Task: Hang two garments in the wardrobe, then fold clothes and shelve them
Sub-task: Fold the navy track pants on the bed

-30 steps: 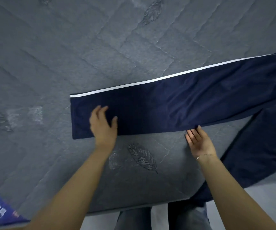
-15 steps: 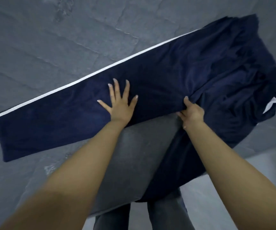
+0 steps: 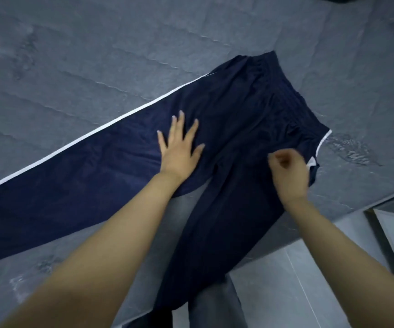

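I see no writing, label, brand mark or number that I can read anywhere in view.

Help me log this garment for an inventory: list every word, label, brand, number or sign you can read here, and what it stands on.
None: no readable text shows anywhere.
Navy trousers: only a plain white side stripe, no logo or tag in view.
Grey mattress: quilted pattern only, no writing.
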